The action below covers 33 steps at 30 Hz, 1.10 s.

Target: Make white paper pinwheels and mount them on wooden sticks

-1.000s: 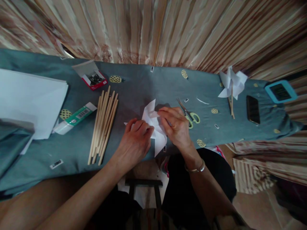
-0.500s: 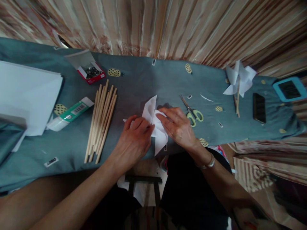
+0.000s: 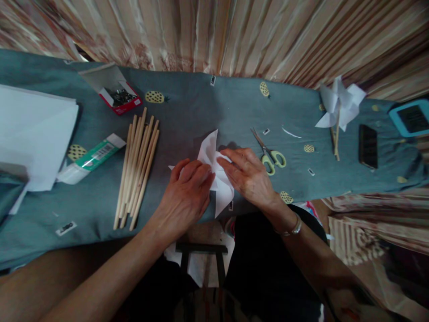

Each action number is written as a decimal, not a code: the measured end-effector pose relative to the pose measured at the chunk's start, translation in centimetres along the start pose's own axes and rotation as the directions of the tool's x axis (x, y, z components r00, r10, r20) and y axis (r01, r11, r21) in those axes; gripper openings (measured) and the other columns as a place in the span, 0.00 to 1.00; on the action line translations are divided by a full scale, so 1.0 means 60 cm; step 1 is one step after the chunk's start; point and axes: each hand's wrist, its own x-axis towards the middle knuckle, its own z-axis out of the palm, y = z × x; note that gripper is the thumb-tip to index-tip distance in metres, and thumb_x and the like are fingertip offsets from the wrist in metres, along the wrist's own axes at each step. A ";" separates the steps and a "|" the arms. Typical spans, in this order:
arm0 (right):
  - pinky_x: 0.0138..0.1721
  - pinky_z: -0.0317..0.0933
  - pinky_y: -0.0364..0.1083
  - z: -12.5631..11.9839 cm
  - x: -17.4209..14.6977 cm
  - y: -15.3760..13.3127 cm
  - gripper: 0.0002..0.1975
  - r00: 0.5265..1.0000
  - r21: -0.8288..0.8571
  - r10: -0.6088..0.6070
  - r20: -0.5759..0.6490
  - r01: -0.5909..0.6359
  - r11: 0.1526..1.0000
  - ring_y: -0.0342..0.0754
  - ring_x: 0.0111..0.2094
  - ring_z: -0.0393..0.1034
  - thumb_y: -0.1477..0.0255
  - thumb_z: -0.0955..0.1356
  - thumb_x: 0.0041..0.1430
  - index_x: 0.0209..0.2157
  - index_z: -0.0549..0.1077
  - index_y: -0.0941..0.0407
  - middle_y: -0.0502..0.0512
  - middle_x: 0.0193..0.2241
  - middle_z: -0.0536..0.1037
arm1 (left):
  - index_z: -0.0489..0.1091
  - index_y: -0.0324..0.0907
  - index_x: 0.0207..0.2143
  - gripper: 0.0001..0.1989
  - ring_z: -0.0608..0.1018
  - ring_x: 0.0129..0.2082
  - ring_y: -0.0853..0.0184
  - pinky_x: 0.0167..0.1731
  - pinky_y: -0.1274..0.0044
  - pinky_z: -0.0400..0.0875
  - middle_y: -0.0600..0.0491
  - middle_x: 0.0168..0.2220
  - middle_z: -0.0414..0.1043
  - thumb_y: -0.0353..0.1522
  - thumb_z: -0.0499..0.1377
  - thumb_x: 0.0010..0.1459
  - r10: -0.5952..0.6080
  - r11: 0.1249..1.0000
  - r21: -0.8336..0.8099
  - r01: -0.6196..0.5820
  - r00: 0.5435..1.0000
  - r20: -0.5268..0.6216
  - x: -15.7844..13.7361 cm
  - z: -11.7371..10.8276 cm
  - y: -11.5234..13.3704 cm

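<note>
A white paper pinwheel (image 3: 224,191) lies on the cloth in front of me, its blades pointing up, down and left. My left hand (image 3: 189,188) has its fingers bent over the left and middle part of the paper. From the other side my right hand (image 3: 246,175) pinches the right-hand blade near the centre. The fingertips of both hands almost meet, and the paper beneath them is partly hidden. Just right of my right hand, scissors (image 3: 270,156) with green handles lie with their blades pointing away.
Left of my hands are a bundle of wooden sticks (image 3: 136,172), a green-and-white tube (image 3: 94,158), an open red box of metal clips (image 3: 122,99) and white paper sheets (image 3: 36,134). Far right: a finished pinwheel (image 3: 342,105) on sticks, a phone (image 3: 368,146) and a blue-framed device (image 3: 412,118).
The view has shifted slightly, so objects at the sides sit a little farther outward. Both hands stay on the paper pinwheel in nearly the same pose.
</note>
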 end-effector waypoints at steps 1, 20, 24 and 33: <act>0.50 0.70 0.54 0.000 0.000 0.000 0.14 1.000 -0.003 -0.011 -0.011 0.011 1.000 0.53 0.49 0.69 0.77 0.63 0.67 0.50 0.76 0.57 0.61 0.52 0.78 | 0.72 0.37 0.46 0.13 0.71 0.52 0.55 0.56 0.60 0.65 0.43 0.48 0.74 0.26 0.54 0.60 0.000 1.000 -0.006 0.000 1.000 -0.013 0.000 0.000 0.000; 0.52 0.69 0.54 -0.017 0.019 -0.011 0.12 0.995 0.034 0.088 0.051 -0.089 0.995 0.54 0.50 0.69 0.72 0.64 0.66 0.46 0.78 0.55 0.56 0.53 0.77 | 0.72 0.38 0.45 0.12 0.74 0.51 0.59 0.59 0.59 0.62 0.47 0.46 0.77 0.25 0.52 0.61 0.048 0.998 -0.029 -0.048 0.999 0.004 0.007 -0.002 -0.002; 0.52 0.69 0.53 -0.010 0.026 -0.009 0.09 0.986 0.129 0.167 0.014 -0.168 0.977 0.54 0.50 0.69 0.67 0.68 0.64 0.42 0.79 0.53 0.55 0.50 0.78 | 0.72 0.40 0.46 0.13 0.73 0.52 0.58 0.59 0.59 0.62 0.48 0.47 0.76 0.24 0.53 0.60 0.036 0.999 -0.038 -0.036 0.999 0.002 0.007 -0.002 -0.001; 0.54 0.67 0.55 -0.011 0.044 -0.011 0.07 0.974 0.132 0.218 0.070 -0.225 0.965 0.55 0.51 0.68 0.69 0.70 0.60 0.38 0.79 0.55 0.57 0.51 0.77 | 0.71 0.37 0.47 0.13 0.71 0.54 0.55 0.59 0.56 0.61 0.45 0.48 0.76 0.25 0.54 0.59 0.029 0.999 -0.037 -0.029 1.000 0.003 0.003 0.003 -0.002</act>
